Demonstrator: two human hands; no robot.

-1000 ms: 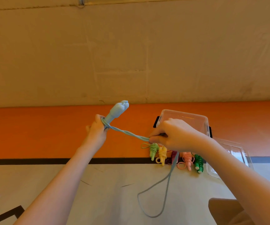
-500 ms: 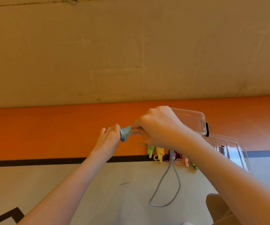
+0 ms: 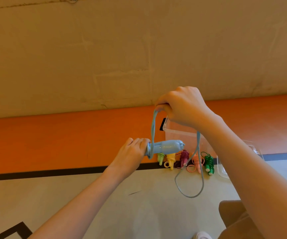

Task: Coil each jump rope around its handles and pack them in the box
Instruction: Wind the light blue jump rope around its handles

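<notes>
Your left hand (image 3: 132, 154) grips the base end of the blue handles (image 3: 167, 147), held roughly level with the tips pointing right. A few turns of the blue rope (image 3: 154, 128) sit wrapped around the handles right at your fingers. Your right hand (image 3: 182, 106) is raised above, fingers curled around the doubled rope, pulling it up taut from the handles. The slack runs under your right wrist and hangs down in a loop (image 3: 189, 190) that reaches the floor (image 3: 139, 204). On the floor beyond, five coiled ropes lie in a row: light green (image 3: 160, 157), yellow (image 3: 171, 160), purple (image 3: 184, 157), pink (image 3: 197, 163), dark green (image 3: 208, 163). The clear box (image 3: 179, 137) stands just behind them, partly hidden by your right hand, with its lid (image 3: 223, 168) beside it on the right.
</notes>
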